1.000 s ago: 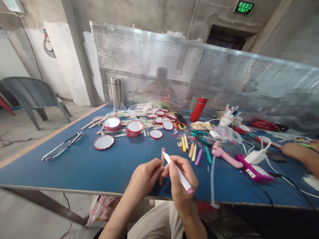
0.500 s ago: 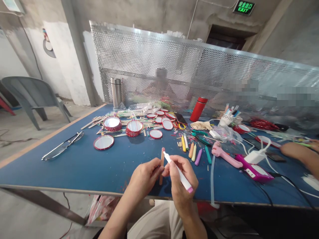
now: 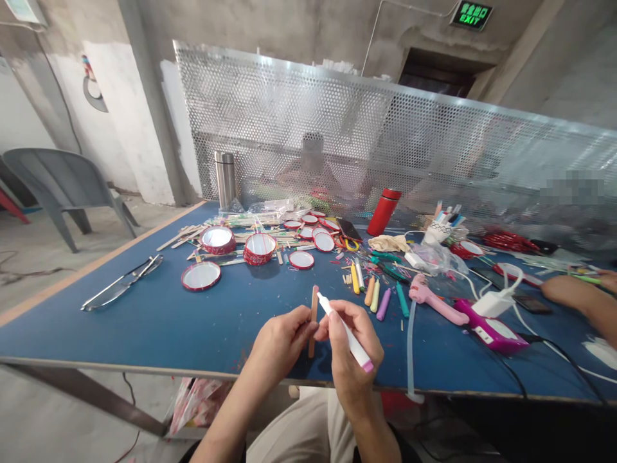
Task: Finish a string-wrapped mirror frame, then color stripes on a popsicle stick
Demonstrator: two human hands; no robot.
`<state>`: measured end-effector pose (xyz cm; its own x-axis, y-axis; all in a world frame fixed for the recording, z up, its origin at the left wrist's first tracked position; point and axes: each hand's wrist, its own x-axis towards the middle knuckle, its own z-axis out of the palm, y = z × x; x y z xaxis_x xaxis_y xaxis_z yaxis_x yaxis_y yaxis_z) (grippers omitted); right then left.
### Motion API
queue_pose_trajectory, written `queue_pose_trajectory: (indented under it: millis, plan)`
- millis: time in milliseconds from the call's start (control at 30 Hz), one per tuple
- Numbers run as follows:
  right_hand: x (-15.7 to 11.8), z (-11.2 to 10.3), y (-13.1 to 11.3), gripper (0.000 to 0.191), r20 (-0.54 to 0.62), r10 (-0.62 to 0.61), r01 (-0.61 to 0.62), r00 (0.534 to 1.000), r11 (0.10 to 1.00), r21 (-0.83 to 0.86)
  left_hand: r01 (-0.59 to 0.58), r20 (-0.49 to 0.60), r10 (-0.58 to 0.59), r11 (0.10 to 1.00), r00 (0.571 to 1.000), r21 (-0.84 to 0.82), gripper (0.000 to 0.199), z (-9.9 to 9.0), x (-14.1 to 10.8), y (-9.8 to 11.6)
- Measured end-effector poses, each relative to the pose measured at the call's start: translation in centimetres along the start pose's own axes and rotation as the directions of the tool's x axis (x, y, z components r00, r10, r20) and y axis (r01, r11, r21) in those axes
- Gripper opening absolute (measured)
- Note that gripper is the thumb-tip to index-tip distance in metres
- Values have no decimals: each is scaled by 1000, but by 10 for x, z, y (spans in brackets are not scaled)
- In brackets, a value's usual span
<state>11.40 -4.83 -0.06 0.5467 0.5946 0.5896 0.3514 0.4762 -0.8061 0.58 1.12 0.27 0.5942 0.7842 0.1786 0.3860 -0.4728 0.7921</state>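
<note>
Stick (image 3: 314, 312), flat and wooden, held lengthwise over the near part of the blue surface (image 3: 144, 334). Fingers of the left hand (image 3: 283, 337) pinch it at mid-length; those of the right hand (image 3: 347, 371) close around a white marker (image 3: 355, 349), its nib at the stick's far end, contact not discernible. Beyond and to the right lie a purple stubby pen (image 3: 384, 305) and a teal stubby pen (image 3: 403, 300), then a pink glue gun (image 3: 438, 301). Farther left, red-rimmed discs stand in a stack (image 3: 259, 249); a red flask (image 3: 384, 212) stands before a perforated metal screen (image 3: 289, 109).
</note>
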Motion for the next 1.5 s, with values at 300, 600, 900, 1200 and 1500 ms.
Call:
queue_pose_trajectory:
  millis: [300, 600, 900, 1200, 1500]
  plan:
    - [0, 2, -4, 7, 11, -8, 8, 1000, 1000, 20, -5, 0, 5, 1000, 1000, 12, 26, 1, 0, 0]
    - [2, 1, -4, 8, -29, 13, -12, 1000, 999, 41, 5, 1, -5, 1000, 1000, 17, 25, 0, 0, 2]
    - [-1, 1, -2, 8, 18, 16, -16, 1000, 1000, 11, -1, -3, 1, 1000, 1000, 1, 26, 0, -1, 2]
    - [1, 1, -5, 9, -6, 21, -21, 1000, 1000, 22, 0, -5, 0, 1000, 1000, 11, 26, -1, -1, 1]
    - [-1, 1, -3, 11, -11, 38, -38, 999, 999, 7, 4, -15, -3, 1000, 1000, 30, 26, 0, 0, 1]
